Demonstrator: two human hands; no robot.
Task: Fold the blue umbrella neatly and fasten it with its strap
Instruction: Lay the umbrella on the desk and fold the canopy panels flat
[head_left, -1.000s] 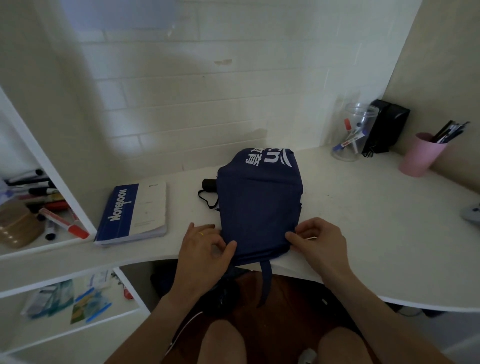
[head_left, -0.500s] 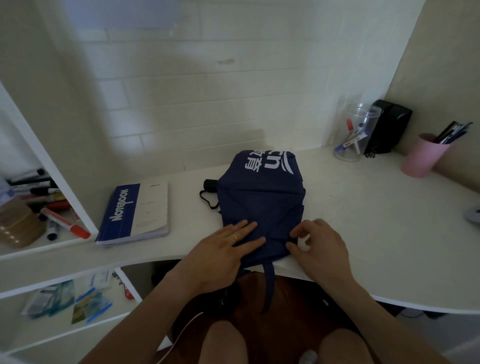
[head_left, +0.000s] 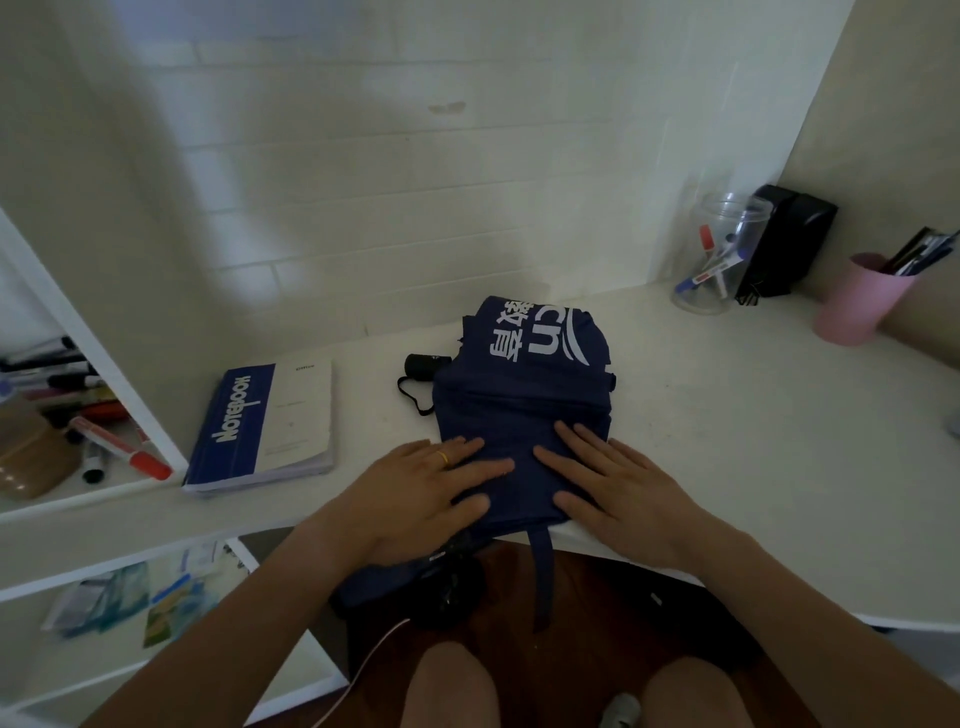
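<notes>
Both palms are down flat now. The left hand and the right hand lie side by side at lower centre of the frame, fingers straight and spread, pressing on the near end of the blue umbrella. Neither one has hold of anything; this is pressing, not gripping.

The umbrella lies in the middle of the frame on the white desk, flattened into a broad panel. Its long axis runs away from the person, from the desk's near edge up toward the wall, with white lettering at the far end. The black handle pokes out at the far left side, its wrist loop curling beside it.

Here's the thing to watch: the strap dangles straight down off the near edge of the desk, below and between the two hands, a shade closer to the right one. So the fabric lies ahead of the fingers, the strap behind the wrists.

My guess is the panel wants rolling or folding narrower across its width before that strap can wrap round it. The notebook at left sits well apart, out of the way.
</notes>
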